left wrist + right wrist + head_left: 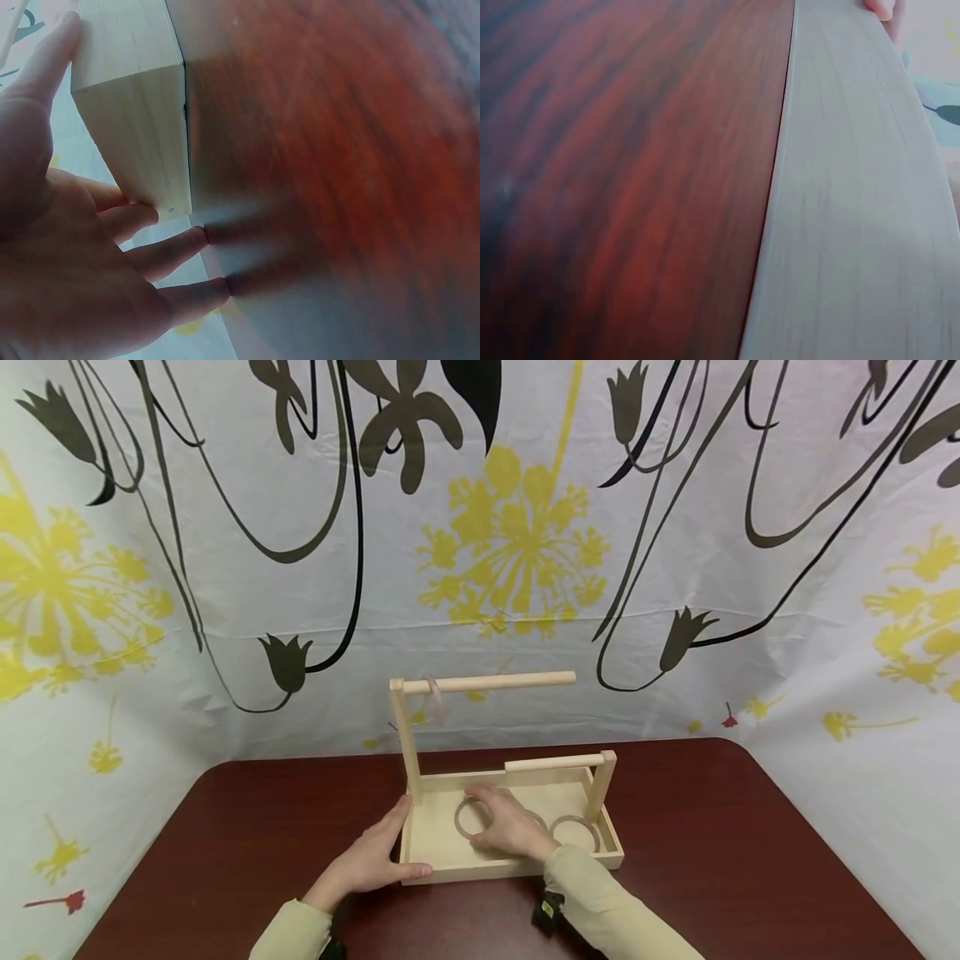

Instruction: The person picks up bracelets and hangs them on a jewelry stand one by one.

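Two risks, as judged: the wooden tray (487, 872) could be sliding if the left hand (367, 857) is bracing too lightly; the ring (457, 818) could be slipping if the right hand (510, 823) is pinching unevenly. Left fingers are lying spread, touching the tray's left corner. Right thumb and fingertips, moderately apart, are gripping the ring inside the tray.

Pale wooden tray (435, 837), level on a dark-red tabletop (300, 810), with two horizontal rods (510, 681); one ring (436, 703) hangs from the higher, three rings (574, 817) within.
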`<state>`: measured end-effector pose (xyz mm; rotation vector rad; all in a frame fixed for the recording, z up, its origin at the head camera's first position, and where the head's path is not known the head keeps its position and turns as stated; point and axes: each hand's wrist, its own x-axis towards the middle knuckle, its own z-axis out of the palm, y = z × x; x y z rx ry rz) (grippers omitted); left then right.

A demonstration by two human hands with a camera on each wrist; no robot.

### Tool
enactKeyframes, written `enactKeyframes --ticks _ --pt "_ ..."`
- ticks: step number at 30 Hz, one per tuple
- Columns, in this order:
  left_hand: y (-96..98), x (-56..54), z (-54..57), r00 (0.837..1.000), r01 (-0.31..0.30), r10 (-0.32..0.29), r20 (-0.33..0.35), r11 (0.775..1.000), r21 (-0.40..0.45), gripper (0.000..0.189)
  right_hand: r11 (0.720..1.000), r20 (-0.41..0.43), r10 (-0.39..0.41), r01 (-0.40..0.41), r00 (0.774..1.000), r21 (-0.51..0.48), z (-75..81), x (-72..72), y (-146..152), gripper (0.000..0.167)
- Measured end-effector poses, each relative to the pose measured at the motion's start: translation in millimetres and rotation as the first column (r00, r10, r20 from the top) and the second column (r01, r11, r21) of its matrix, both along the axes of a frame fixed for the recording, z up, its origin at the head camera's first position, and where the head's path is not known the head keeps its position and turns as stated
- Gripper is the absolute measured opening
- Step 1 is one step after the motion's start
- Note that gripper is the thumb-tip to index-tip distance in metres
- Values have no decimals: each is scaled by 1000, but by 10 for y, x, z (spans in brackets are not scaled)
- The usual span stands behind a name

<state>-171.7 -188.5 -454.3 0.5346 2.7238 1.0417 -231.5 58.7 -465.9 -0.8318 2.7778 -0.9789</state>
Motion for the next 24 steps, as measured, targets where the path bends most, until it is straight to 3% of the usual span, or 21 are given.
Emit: enactKeyframes --ticks 10,18,24 --pt "-2 -8 7 1000 3 -3 8 1000 -9 109 998 42 -11 13 999 -63 10 24 -37 85" --pt "6 -3 18 1000 -18 19 21 1000 -14 109 990 1 47 -47 999 -136 111 99 -57 72" --pt "13 -7 1 1000 -5 4 17 1000 8 108 983 -5 58 -58 998 -176 198 157 -75 71"
